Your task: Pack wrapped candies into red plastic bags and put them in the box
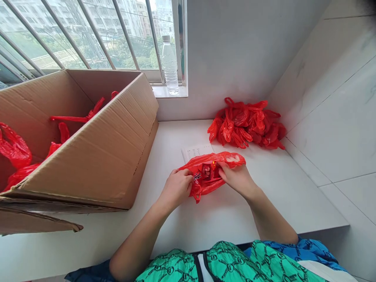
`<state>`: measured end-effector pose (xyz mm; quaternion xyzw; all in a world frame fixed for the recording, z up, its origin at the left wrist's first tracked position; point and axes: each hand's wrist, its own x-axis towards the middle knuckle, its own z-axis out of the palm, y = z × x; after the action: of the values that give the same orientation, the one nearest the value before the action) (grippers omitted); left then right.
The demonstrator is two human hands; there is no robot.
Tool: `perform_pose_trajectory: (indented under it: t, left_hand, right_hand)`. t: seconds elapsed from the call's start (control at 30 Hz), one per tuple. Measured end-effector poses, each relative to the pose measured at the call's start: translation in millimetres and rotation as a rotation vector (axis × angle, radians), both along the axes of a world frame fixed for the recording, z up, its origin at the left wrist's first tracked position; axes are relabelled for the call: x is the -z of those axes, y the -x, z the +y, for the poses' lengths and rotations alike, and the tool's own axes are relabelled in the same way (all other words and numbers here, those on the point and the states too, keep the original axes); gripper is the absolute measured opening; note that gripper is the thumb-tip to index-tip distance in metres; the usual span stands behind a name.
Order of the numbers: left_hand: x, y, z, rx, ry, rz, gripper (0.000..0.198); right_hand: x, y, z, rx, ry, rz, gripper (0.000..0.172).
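Observation:
A thin red plastic bag [209, 171] lies on the white counter [205, 219] in front of me, with small red wrapped items showing through it. My left hand [177, 187] is closed on the bag's left edge. My right hand [236, 176] pinches its upper right edge, near one handle loop. Both hands hold the bag's mouth apart. A white printed sheet [196, 150] lies partly under the bag.
A large open cardboard box [96, 152] with several tied red bags [14, 150] inside fills the left. A pile of red bags [246, 124] sits at the back right by the tiled wall. A clear water bottle [170, 64] stands on the windowsill.

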<state>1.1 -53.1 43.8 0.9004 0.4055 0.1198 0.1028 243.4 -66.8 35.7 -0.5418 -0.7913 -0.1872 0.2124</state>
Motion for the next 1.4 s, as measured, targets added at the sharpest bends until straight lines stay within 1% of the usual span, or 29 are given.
perform_pose_trajectory:
  t: [0.17,0.27,0.37,0.43,0.53,0.6,0.67,0.73,0.77,0.83,0.9,0.97,1.03,1.13,1.2,1.27,1.33,1.4]
  left_hand:
    - [2.8,-1,1,0.005,0.036,-0.026,0.030]
    - [4.5,-1,2,0.012,0.056,-0.041,0.032]
    - [4.9,-1,2,0.029,0.054,-0.068,0.036]
    - [4.1,-1,2,0.052,0.035,-0.104,0.038]
    - [1.0,0,3,0.090,-0.021,-0.189,0.041]
    - [-2.4,1,3,0.123,-0.065,-0.249,0.043]
    - [-6.4,3,4,0.158,-0.097,-0.301,0.044]
    - [-9.9,7,4,0.175,-0.105,-0.324,0.040]
    - [-11.0,11,4,0.176,-0.099,-0.318,0.037]
    - [-11.3,19,2,0.173,-0.071,-0.262,0.031]
    - [-8.7,28,-2,0.177,-0.034,-0.175,0.027]
    - [-4.3,35,-7,0.175,0.002,-0.106,0.025]
    - [0.2,38,-12,0.148,0.024,-0.082,0.024]
    - [5.6,34,-15,0.027,0.026,-0.088,0.027]
    - [8.8,26,-15,-0.075,-0.004,-0.054,0.028]
    - [12.3,18,-14,-0.148,-0.034,0.032,0.024]
    - [15.7,13,-14,-0.186,-0.019,0.125,0.021]
    - [18.1,11,-14,-0.190,0.043,0.180,0.021]
  right_hand:
    - [-2.5,5,-4,0.017,0.085,0.048,0.023]
    - [-2.8,11,-6,0.052,0.118,0.092,0.030]
    - [-5.9,19,-6,0.039,0.190,0.103,0.032]
    - [-10.2,23,-7,0.004,0.284,0.116,0.035]
    - [-17.7,25,-6,-0.122,0.457,0.193,0.055]
    - [-21.0,24,-5,-0.219,0.513,0.249,0.061]
    - [-22.6,23,-4,-0.269,0.523,0.288,0.057]
    - [-23.0,22,-3,-0.246,0.535,0.298,0.047]
    - [-23.0,21,-2,-0.208,0.535,0.293,0.043]
    - [-23.0,21,-1,-0.118,0.496,0.275,0.040]
    - [-22.4,21,-1,-0.055,0.385,0.252,0.038]
    - [-20.1,22,0,-0.037,0.247,0.227,0.034]
    - [-15.4,24,1,-0.033,0.152,0.198,0.029]
    - [-5.3,26,1,-0.024,0.142,0.153,0.025]
    - [0.8,27,0,-0.033,0.155,0.126,0.025]
    - [4.8,30,-1,-0.078,0.147,0.103,0.026]
    - [7.3,34,-3,-0.142,0.123,0.087,0.026]
    - [10.3,39,-4,-0.212,0.108,0.074,0.023]
